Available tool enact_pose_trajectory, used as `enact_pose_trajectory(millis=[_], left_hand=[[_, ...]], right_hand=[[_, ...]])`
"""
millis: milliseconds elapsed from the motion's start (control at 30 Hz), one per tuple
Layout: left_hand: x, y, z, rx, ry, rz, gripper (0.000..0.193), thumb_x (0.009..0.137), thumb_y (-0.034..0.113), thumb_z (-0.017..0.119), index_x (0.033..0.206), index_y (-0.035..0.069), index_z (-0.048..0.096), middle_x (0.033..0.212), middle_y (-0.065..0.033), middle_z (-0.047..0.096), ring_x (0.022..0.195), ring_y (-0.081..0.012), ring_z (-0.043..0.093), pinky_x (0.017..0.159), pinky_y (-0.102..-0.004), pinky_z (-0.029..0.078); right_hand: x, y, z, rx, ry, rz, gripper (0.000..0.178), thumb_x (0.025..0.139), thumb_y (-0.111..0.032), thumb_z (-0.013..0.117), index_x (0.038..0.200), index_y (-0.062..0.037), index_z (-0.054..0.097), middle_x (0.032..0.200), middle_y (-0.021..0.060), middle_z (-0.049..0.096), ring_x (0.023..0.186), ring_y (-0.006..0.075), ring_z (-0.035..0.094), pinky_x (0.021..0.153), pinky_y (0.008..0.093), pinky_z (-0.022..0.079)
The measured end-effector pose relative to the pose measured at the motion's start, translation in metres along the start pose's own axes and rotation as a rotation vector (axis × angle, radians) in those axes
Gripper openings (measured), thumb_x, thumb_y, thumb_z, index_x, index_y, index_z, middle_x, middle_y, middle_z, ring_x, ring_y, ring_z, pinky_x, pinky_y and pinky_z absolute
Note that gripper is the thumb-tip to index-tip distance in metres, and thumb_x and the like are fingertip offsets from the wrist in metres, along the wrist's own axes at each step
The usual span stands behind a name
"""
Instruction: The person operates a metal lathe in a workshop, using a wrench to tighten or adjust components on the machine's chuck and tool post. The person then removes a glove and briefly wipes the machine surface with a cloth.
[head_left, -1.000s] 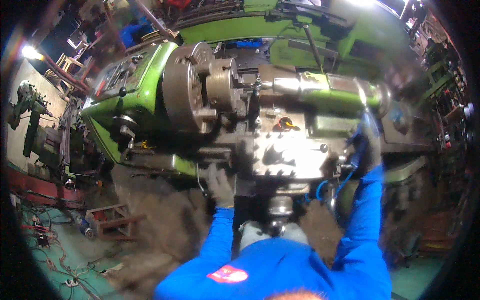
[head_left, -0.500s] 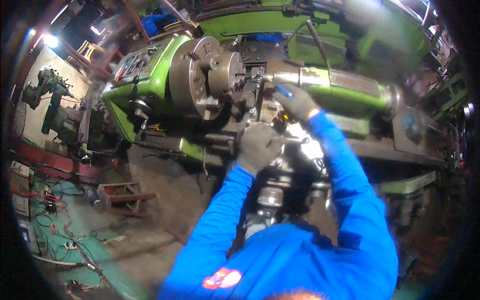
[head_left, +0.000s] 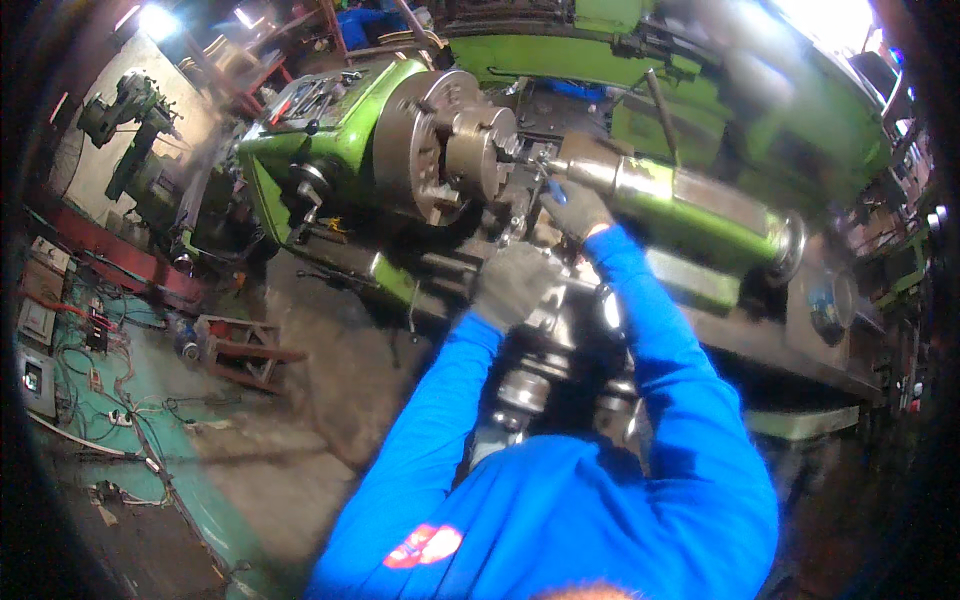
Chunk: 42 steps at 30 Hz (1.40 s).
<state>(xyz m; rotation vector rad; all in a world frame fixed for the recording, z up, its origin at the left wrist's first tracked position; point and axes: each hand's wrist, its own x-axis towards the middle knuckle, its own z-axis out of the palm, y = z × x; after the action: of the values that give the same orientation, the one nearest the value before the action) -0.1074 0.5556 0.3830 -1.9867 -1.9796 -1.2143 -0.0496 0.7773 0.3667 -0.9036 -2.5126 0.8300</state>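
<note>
In the head view there are two hands, both in grey gloves, and two blue sleeves. The left hand (head_left: 516, 285) lies with its fingers bent over the middle of the lathe (head_left: 348, 150); what is under the palm is hidden, so whether it grips anything cannot be told. The right hand (head_left: 582, 212), a little farther forward, is closed on one small blue thing (head_left: 557, 191), which pokes out at the fingertips, just beside the bare metal nose of the tail block (head_left: 700, 205). Only a short, bright blue end of it shows; its full shape is covered by the glove.

The lathe is a single machine, green and worn, with one big grey-brown round chuck (head_left: 405, 150) on the left and one smaller round metal piece (head_left: 478, 152) standing out in front of it. One handwheel (head_left: 791, 247) sits at the far right end. Behind stands another green machine (head_left: 560, 60). One reddish metal frame (head_left: 245, 352) is on the floor at left.
</note>
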Motion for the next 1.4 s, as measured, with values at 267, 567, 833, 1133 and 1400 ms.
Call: enact_pose_trajectory(millis=[267,567,833,1133,1400], left_hand=[[0.003,0.003,-0.007,0.087,-0.016,0.118,0.016,0.093,0.022,0.07,0.098,0.008,0.075,0.1,-0.016,0.073,0.098,-0.0379,0.068,0.09,-0.0474,0.055],[0.003,0.004,-0.008,0.077,0.001,0.142,0.016,0.092,0.021,0.07,0.098,0.007,0.076,0.1,-0.0162,0.073,0.096,-0.0379,0.068,0.092,-0.0488,0.054],[0.002,0.005,-0.008,0.108,0.017,0.097,0.018,0.094,0.022,0.069,0.096,0.006,0.075,0.097,-0.0166,0.073,0.094,-0.0384,0.069,0.09,-0.0485,0.055],[0.004,0.005,-0.008,0.062,0.024,0.071,0.017,0.093,0.022,0.07,0.094,0.006,0.075,0.097,-0.0162,0.073,0.094,-0.0379,0.069,0.089,-0.0477,0.055],[0.004,0.007,-0.009,0.082,0.041,0.097,0.015,0.092,0.02,0.07,0.095,0.007,0.075,0.098,-0.0155,0.073,0.095,-0.0374,0.069,0.088,-0.0468,0.055]], right_hand=[[0.003,-0.015,-0.005,-0.082,-0.08,0.048,0.068,0.099,-0.058,0.053,0.127,0.0036,0.062,0.127,0.0312,0.065,0.121,0.0456,0.062,0.107,0.0499,0.047],[0.003,-0.017,-0.001,-0.134,-0.093,0.041,0.06,0.099,-0.055,0.054,0.122,0.0004,0.064,0.123,0.0306,0.067,0.117,0.0458,0.063,0.104,0.0508,0.049],[-0.001,-0.027,-0.003,-0.105,-0.114,0.07,0.064,0.099,-0.056,0.052,0.122,0.002,0.064,0.125,0.0303,0.066,0.12,0.0452,0.062,0.105,0.0498,0.047],[0.0,-0.02,0.001,-0.124,-0.089,0.086,0.047,0.099,-0.042,0.061,0.13,-0.0075,0.061,0.124,0.0265,0.067,0.115,0.0461,0.064,0.102,0.0519,0.05],[-0.002,-0.023,0.001,-0.111,-0.083,0.114,0.048,0.098,-0.044,0.061,0.129,-0.007,0.061,0.123,0.0267,0.067,0.117,0.0456,0.064,0.103,0.0513,0.05]])
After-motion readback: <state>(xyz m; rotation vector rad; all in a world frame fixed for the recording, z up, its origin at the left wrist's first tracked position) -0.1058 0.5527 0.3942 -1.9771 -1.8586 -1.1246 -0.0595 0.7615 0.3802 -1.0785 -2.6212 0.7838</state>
